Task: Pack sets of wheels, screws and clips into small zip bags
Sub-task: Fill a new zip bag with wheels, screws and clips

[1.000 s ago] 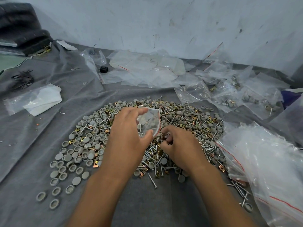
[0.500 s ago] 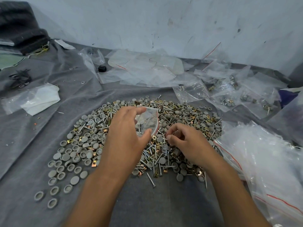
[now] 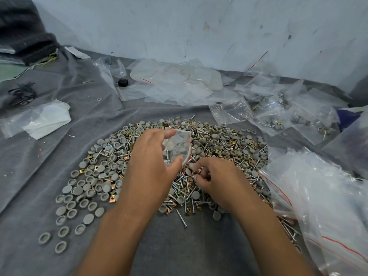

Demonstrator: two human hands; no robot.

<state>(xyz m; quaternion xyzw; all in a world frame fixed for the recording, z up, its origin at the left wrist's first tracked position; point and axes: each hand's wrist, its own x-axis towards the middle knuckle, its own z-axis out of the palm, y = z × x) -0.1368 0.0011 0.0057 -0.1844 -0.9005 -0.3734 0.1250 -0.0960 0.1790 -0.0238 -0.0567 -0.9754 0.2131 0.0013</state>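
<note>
A wide heap of grey wheels (image 3: pixel 103 172), silver screws (image 3: pixel 181 218) and brass clips (image 3: pixel 83 171) lies spread on the grey cloth. My left hand (image 3: pixel 151 166) holds a small clear zip bag (image 3: pixel 177 146) above the heap, thumb and fingers keeping its mouth spread; a screw shows inside it. Just right of the bag's mouth, my right hand (image 3: pixel 215 178) pinches a small copper-coloured clip with curled fingers, low over the screws.
Filled zip bags (image 3: pixel 278 120) lie at the back right. A large pile of empty zip bags (image 3: pixel 322 200) sits at the right. More flat bags (image 3: pixel 179 82) lie by the wall. A white plastic wrap (image 3: pixel 43 120) lies at the left.
My right hand moved back down towards the heap and now pinches a clip near the bag's mouth. The left hand has kept the bag in about the same place.
</note>
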